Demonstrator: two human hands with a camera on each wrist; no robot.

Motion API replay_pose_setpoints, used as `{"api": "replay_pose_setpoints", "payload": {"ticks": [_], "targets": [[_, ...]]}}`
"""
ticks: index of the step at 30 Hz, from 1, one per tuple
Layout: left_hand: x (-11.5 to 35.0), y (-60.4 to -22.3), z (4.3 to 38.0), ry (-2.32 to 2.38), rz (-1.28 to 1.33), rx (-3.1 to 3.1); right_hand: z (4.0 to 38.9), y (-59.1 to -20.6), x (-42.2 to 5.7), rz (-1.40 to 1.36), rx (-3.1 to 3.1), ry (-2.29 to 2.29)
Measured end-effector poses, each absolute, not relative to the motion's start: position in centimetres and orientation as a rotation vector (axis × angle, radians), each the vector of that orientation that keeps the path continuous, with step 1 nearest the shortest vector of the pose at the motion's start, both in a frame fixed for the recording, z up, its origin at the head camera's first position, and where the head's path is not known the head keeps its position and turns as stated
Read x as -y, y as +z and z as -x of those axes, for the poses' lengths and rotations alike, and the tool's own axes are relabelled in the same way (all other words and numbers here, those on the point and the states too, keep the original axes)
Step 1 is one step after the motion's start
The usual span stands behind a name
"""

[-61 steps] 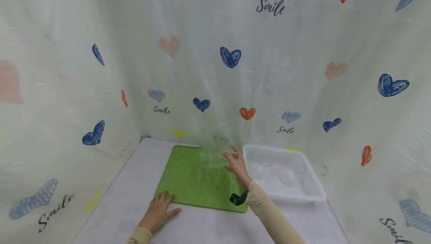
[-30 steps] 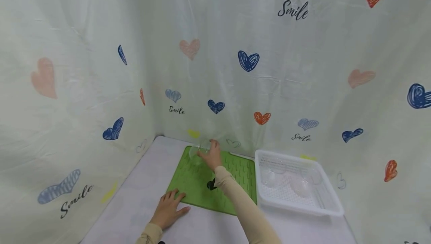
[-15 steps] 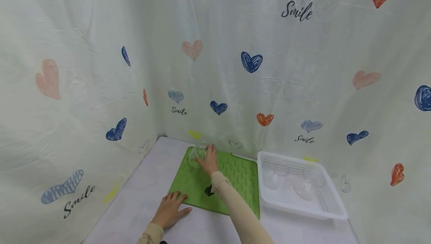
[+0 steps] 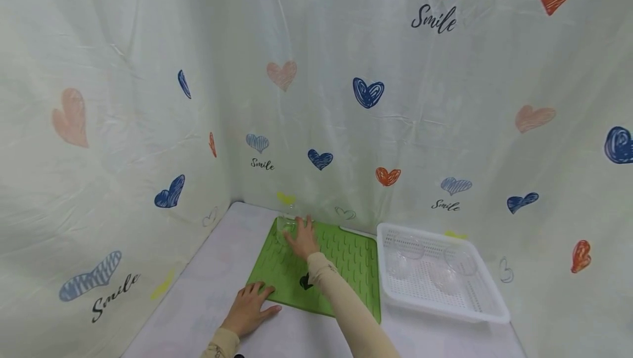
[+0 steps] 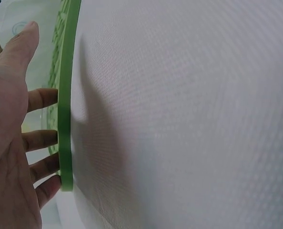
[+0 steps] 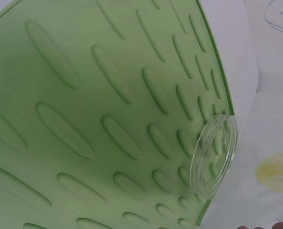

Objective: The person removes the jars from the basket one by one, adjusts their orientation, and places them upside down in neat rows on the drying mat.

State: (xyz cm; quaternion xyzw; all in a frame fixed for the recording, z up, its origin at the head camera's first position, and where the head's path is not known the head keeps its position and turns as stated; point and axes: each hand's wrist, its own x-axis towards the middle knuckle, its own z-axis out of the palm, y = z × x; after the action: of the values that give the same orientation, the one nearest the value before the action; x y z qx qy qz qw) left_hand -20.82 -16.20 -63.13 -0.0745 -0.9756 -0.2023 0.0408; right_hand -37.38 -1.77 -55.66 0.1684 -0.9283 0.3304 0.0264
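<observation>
A clear glass [image 4: 284, 231] stands rim down at the back left of the green ridged mat [image 4: 341, 259]. In the right wrist view the round rim of this glass [image 6: 213, 157] lies on the mat near its edge. My right hand [image 4: 303, 240] is right beside the glass, thumb and fingers spread apart; its fingertips [image 6: 279, 226] show only at the bottom edge of the right wrist view. My left hand [image 4: 248, 307] rests at the mat's front left corner. Its fingertips [image 5: 48, 137] touch the mat's raised edge, with the thumb held away.
A white perforated plastic basket [image 4: 445, 309] stands right of the mat, with several clear, rounded glasses [image 4: 460, 261] inside. The white tabletop [image 4: 198, 286] runs back to a curtain [image 4: 316, 122] printed with hearts, which encloses it at the back and both sides.
My right hand has carried the glass left across the mat and set it down at the back left; its fingers have since loosened. The left hand stays at the mat's corner.
</observation>
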Motion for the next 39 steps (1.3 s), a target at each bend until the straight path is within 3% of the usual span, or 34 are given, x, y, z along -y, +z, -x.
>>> {"api": "replay_pose_setpoints", "payload": {"ticks": [22,39], "targets": [[15.4,-62.3,22.0,-0.589,0.259,2.991,36.7,-55.1,-2.6,-0.595,2.788,1.201],[15.8,-62.3,22.1,-0.507,0.235,3.007,30.2,-51.4,-7.0,-0.794,2.551,1.500]]}}
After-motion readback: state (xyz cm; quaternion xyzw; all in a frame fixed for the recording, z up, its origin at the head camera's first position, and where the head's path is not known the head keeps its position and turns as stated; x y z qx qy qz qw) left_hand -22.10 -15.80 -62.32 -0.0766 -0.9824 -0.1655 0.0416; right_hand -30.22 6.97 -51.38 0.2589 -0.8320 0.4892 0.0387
